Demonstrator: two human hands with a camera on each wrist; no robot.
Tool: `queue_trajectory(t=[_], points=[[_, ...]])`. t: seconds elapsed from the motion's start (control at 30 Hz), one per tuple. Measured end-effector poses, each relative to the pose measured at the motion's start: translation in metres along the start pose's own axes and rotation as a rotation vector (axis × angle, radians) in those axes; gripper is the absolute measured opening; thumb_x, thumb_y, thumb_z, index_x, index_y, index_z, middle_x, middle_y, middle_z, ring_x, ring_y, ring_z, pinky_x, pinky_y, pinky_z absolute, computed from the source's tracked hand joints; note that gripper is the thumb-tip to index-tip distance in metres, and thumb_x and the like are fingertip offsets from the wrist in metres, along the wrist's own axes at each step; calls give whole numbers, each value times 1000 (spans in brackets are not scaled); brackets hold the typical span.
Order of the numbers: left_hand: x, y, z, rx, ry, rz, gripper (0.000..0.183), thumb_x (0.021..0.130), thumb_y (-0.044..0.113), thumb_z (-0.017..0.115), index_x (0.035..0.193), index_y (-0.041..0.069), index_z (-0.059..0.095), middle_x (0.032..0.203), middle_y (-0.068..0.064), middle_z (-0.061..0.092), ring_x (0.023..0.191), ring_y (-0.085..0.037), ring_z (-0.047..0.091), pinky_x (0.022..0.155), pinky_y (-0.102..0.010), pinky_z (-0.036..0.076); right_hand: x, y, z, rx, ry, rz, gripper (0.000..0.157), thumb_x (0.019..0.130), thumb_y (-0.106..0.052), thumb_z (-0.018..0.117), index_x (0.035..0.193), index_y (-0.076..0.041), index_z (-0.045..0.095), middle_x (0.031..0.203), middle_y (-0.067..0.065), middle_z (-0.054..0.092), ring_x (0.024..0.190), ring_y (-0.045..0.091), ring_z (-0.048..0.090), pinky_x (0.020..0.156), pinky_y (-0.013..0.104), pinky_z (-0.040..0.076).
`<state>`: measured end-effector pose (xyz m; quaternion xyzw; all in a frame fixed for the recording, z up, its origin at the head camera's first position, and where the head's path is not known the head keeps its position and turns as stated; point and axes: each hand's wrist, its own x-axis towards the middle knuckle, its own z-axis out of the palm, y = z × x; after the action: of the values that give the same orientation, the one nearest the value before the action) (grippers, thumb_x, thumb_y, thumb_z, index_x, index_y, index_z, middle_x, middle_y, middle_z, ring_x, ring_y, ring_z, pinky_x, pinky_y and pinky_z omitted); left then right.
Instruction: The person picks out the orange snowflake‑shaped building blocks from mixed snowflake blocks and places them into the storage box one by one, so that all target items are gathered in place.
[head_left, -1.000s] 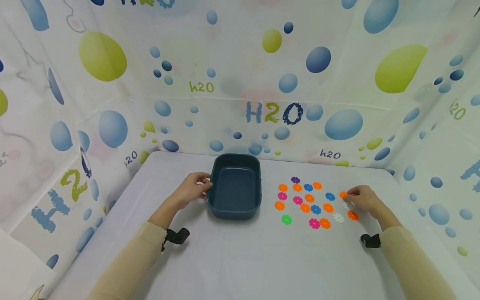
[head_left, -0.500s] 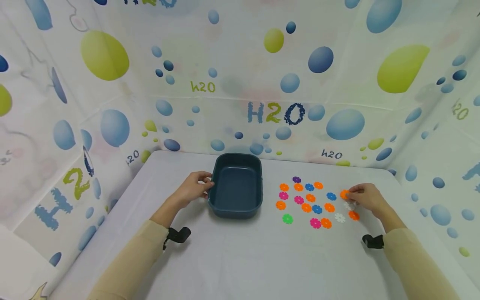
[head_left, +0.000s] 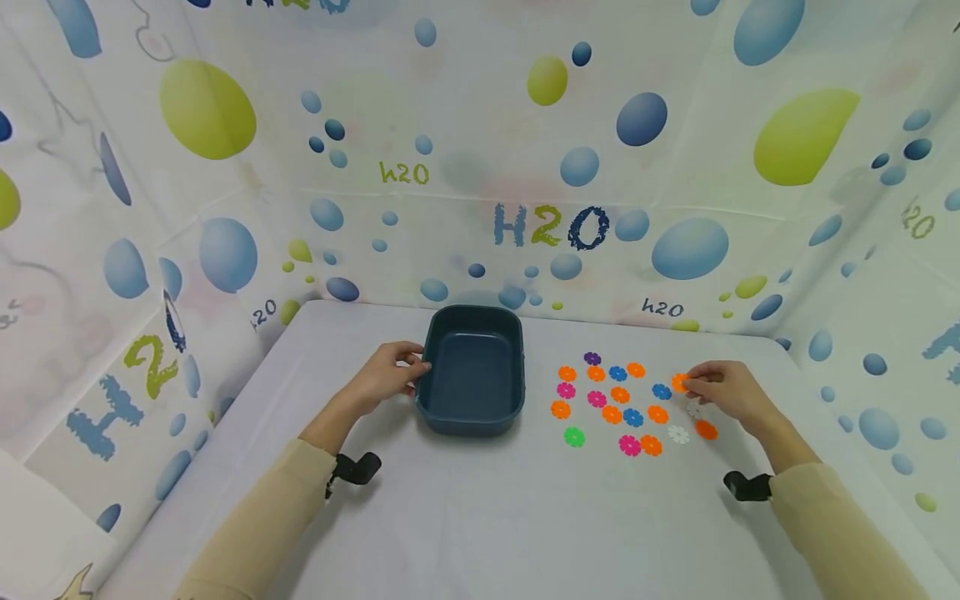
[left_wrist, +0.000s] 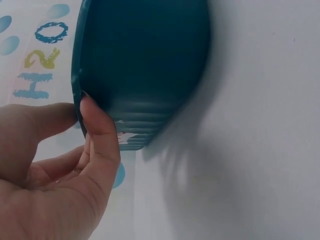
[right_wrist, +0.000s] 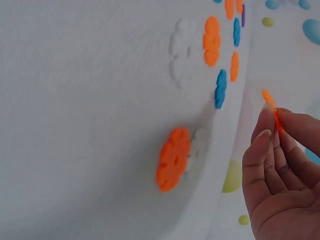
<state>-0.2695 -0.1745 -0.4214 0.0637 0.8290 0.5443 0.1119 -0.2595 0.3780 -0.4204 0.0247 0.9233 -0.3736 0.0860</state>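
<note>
My left hand (head_left: 382,377) pinches the left rim of a dark teal plastic basin (head_left: 471,428), thumb and finger on either side of the wall in the left wrist view. The basin stands upright on the table and its inside is bare. Between thumb and fingertips, my right hand (head_left: 729,388) holds an orange flower-shaped disc (right_wrist: 267,95), raised off the cloth in the right wrist view. Just below that hand lie a white disc (right_wrist: 199,145) and another orange disc (right_wrist: 173,160). A blue disc (head_left: 662,391) is close to the left of the fingertips.
Several more flower-shaped discs lie flat between basin and right hand, among them a green disc (head_left: 574,437), a purple disc (head_left: 592,358) and a pink disc (head_left: 630,445). White cloth (head_left: 480,517) covers the table. A patterned curtain (head_left: 465,167) hangs behind and at both sides.
My right hand has lifted the orange disc off the table and shifted it slightly back and left. My left hand and the basin hold their place.
</note>
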Motion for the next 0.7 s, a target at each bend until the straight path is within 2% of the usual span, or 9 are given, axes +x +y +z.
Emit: queue_trajectory(t=[0.3,0.5,0.7], points=[[2,-1,2,-31,-18,43,49,102,3,59,145,-13,41,110,-18,52,86,-23,60,67,-28,58,-5,-28,12,39,-8,-106,35,105,-19,60,127,8,59,111,20,69,96,28,70,92,38,59],[1,0,3,-41,-23,52,50,103,4,58,146,-13,41,111,-17,51,85,-22,59,66,-29,58,-9,-49,23,95,-41,-194,35,104,-17,61,127,9,60,109,19,70,97,33,70,85,26,59],[2,-1,3,-34,-24,54,50,103,5,58,147,-13,41,112,-17,51,80,-20,59,67,-29,58,-13,-71,35,146,-83,-266,30,103,-16,62,124,7,63,109,19,70,99,41,70,87,34,60]])
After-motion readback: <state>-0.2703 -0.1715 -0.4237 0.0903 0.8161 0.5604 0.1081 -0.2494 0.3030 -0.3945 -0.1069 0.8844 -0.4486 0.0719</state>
